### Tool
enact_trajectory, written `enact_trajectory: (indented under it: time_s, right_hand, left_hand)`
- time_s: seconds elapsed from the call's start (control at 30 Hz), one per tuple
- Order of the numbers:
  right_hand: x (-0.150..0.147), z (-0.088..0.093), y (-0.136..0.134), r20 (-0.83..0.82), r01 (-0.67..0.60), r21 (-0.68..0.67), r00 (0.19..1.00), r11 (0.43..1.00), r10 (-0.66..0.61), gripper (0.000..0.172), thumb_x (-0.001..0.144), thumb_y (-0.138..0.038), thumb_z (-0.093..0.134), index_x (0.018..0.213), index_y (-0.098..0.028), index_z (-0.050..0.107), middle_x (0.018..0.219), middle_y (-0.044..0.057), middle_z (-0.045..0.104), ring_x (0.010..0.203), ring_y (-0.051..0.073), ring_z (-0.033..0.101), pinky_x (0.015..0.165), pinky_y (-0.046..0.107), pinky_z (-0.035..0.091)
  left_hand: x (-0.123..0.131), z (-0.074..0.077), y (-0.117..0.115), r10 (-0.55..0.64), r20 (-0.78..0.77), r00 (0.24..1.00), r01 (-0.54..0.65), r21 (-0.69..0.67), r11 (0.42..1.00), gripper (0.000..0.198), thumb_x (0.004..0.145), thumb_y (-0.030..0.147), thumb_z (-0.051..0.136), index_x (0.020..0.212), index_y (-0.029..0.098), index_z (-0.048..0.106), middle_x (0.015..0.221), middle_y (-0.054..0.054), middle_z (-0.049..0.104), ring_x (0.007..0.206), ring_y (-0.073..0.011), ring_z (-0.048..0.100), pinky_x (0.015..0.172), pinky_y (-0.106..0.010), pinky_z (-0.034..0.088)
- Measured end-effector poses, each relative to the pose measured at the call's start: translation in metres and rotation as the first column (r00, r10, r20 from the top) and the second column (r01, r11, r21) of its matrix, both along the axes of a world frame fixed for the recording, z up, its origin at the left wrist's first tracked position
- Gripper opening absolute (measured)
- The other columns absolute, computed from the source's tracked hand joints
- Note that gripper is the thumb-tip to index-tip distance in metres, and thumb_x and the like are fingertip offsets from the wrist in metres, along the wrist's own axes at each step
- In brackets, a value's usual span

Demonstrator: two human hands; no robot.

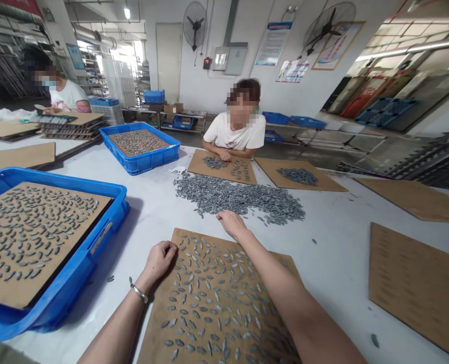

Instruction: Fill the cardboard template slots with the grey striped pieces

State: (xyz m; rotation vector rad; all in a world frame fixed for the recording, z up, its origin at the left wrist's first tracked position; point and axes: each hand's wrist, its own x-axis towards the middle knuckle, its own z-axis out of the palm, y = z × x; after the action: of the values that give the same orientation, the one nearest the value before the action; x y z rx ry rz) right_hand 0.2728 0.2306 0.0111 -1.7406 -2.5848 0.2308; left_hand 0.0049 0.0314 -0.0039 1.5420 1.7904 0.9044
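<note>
A brown board (pixel 288 260) lies in front of me, covered with small grey leaf-shaped pieces (pixel 208 319) set apart from one another. My left hand (pixel 161 262) rests at its upper left edge with the fingers curled; whether anything is inside them is hidden. Stretched over the board, my right arm reaches to the near edge of a loose pile of the same grey pieces (pixel 243 197). There my right hand (pixel 231 223) is closed with its fingertips together, and I cannot make out what they hold.
At left stands a blue tray (pixel 112 194) holding a filled board; another blue tray (pixel 139 163) is farther back. Across the table a person (pixel 235 129) leans over a board (pixel 197 169) with grey pieces. More boards (pixel 417 283) lie at right. Another person (pixel 63 93) sits far left.
</note>
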Motion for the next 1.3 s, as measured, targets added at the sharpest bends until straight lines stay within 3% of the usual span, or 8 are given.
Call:
enact_trajectory:
  time_s: [0.27, 0.47, 0.67, 0.9, 1.3]
  right_hand:
    - [-0.006, 0.010, -0.010, 0.029, 0.002, -0.011, 1.000, 1.000, -0.002, 0.029, 0.102, -0.018, 0.048, 0.121, -0.014, 0.070, 0.129, 0.018, 0.066, 0.118, 0.025, 0.060, 0.092, 0.029, 0.041]
    - [0.005, 0.003, -0.046, -0.049, -0.029, -0.106, 0.999, 0.994, 0.024, 0.023, 0.098, -0.015, 0.050, 0.104, -0.015, 0.073, 0.109, 0.011, 0.076, 0.102, 0.019, 0.067, 0.085, 0.023, 0.041]
    - [0.006, 0.000, -0.077, -0.096, -0.025, -0.147, 0.995, 0.989, 0.010, 0.019, 0.095, -0.019, 0.056, 0.102, -0.017, 0.074, 0.104, 0.009, 0.078, 0.095, 0.019, 0.068, 0.077, 0.023, 0.040]
    - [0.010, 0.018, -0.078, -0.091, -0.007, -0.152, 0.996, 0.988, -0.007, 0.020, 0.095, -0.021, 0.058, 0.099, -0.020, 0.078, 0.104, 0.007, 0.080, 0.101, 0.020, 0.070, 0.080, 0.024, 0.041]
    - [0.006, 0.018, -0.080, 0.003, 0.043, -0.196, 0.999, 0.980, -0.044, 0.021, 0.088, -0.019, 0.060, 0.092, -0.018, 0.080, 0.101, 0.014, 0.080, 0.095, 0.023, 0.073, 0.072, 0.025, 0.041]
  left_hand:
    - [0.000, -0.001, -0.001, 0.008, 0.010, 1.000, -0.008, 0.003, 1.000, 0.034, 0.093, 0.042, 0.049, 0.083, 0.019, 0.071, 0.086, -0.008, 0.076, 0.077, -0.0223, 0.066, 0.074, -0.032, 0.047]
    - [0.001, -0.002, 0.001, 0.012, 0.007, 1.000, -0.012, -0.008, 1.000, 0.034, 0.093, 0.043, 0.049, 0.085, 0.019, 0.072, 0.088, -0.008, 0.077, 0.079, -0.0232, 0.068, 0.076, -0.032, 0.048]
    - [0.001, 0.003, 0.000, 0.014, -0.010, 1.000, -0.014, -0.017, 1.000, 0.036, 0.093, 0.046, 0.048, 0.087, 0.019, 0.072, 0.092, -0.010, 0.078, 0.086, -0.0254, 0.070, 0.078, -0.034, 0.049]
    - [0.001, 0.005, 0.001, 0.014, -0.020, 1.000, -0.015, -0.013, 1.000, 0.034, 0.091, 0.045, 0.049, 0.084, 0.020, 0.071, 0.088, -0.009, 0.078, 0.082, -0.0250, 0.070, 0.076, -0.034, 0.049]
    - [0.000, 0.005, 0.001, 0.011, -0.024, 1.000, -0.011, -0.015, 1.000, 0.036, 0.092, 0.046, 0.049, 0.086, 0.020, 0.073, 0.089, -0.010, 0.078, 0.081, -0.0253, 0.070, 0.075, -0.034, 0.050]
